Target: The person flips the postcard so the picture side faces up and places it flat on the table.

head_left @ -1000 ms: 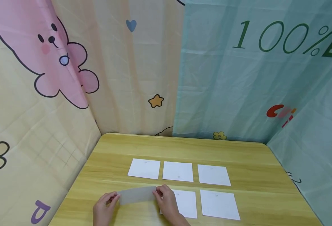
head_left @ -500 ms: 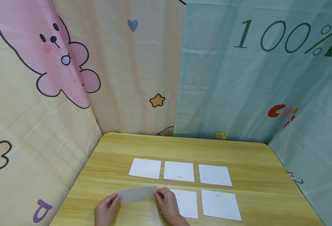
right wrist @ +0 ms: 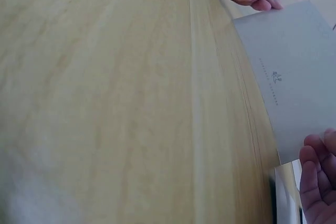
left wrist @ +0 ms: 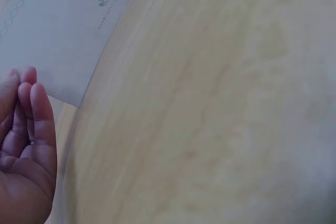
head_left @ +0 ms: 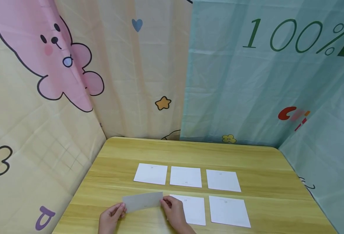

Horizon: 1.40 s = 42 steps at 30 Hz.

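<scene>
- Card [head_left: 143, 201], grey side up, is held tilted just above the near edge of the counter [head_left: 256, 159], left of the lower row of white cards [head_left: 228, 211].
- Left hand [head_left: 111, 217] pinches its left end; right hand [head_left: 173, 211] pinches its right end.
- Both holds sit at the very edges, so the card could slip or bend.
- Right hand lies over a white card [head_left: 193, 209], so it could nudge that one out of line.

Light wooden table [head_left: 189, 152] set in a corner hung with a cream cartoon-print curtain [head_left: 43, 97] and a pale green curtain [head_left: 248, 81], evenly lit.
</scene>
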### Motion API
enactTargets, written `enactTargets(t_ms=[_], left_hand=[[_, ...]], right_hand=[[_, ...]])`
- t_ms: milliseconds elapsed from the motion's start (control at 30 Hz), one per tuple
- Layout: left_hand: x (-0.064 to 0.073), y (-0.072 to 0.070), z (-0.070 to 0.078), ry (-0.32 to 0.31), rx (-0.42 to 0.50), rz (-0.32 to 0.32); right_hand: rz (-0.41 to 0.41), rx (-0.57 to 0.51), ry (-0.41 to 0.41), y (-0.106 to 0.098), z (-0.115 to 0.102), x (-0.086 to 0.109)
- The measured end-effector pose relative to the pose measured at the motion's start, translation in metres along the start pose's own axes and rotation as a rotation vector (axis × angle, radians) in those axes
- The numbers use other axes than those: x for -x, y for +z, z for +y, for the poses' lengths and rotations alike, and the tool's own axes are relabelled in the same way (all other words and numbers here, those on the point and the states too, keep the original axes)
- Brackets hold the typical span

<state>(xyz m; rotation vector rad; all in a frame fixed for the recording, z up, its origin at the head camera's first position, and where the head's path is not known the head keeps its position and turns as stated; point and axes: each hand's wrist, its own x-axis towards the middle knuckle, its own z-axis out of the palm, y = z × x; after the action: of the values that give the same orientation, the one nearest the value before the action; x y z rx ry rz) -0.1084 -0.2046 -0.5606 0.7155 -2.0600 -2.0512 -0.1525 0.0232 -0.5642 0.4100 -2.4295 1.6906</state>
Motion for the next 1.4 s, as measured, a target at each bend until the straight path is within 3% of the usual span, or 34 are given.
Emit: enactTargets(t_ms=[233,433,567,967,1267,1400], left_hand=[[-0.001,0.0,-0.002,-0.01,0.037,-0.009],[0.0,-0.001,-0.001,-0.014,0.044,-0.008],[0.0,-0.001,-0.002,-0.001,0.046,-0.022],[0.001,0.0,-0.001,-0.001,0.065,-0.017],[0.003,-0.004,0.002,-0.029,-0.03,-0.045],[0.004,-0.005,0.001,-0.029,-0.088,-0.058]], right_hand=[[-0.002,-0.078,0.059,-0.001,0.002,0.002],[-0.065,-0.313,0.252,-0.002,0.004,0.0],[-0.074,-0.409,0.338,-0.003,0.002,-0.001],[-0.046,-0.489,0.348,-0.017,-0.033,0.003],[-0.055,-0.507,0.396,-0.013,-0.014,0.003],[-0.036,-0.439,0.416,-0.008,-0.005,0.003]])
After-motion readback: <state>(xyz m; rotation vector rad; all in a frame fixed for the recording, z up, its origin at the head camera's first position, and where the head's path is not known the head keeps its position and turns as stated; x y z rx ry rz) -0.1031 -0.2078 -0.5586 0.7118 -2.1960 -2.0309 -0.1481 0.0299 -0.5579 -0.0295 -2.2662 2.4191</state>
